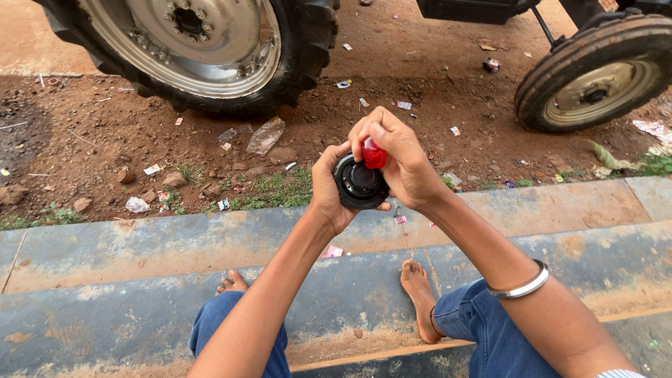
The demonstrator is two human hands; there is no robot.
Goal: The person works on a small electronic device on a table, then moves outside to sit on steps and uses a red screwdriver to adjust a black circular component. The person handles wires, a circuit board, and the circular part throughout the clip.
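left hand [327, 192] cupped a round black part [360, 183] from its left side & rear, fingers wrapped round the rim, thumb on the lower edge. right hand [400, 162] pinched a small red piece [374, 154] between thumb & fingertips, pressed to the part's top-front face. judgement: step done best w/ the part held steady, face toward the person, red piece kept square to the opening, no forcing. part sat between both hands at chest level, over the blue steps [140, 245], well apart from the tractor wheels [203, 49].
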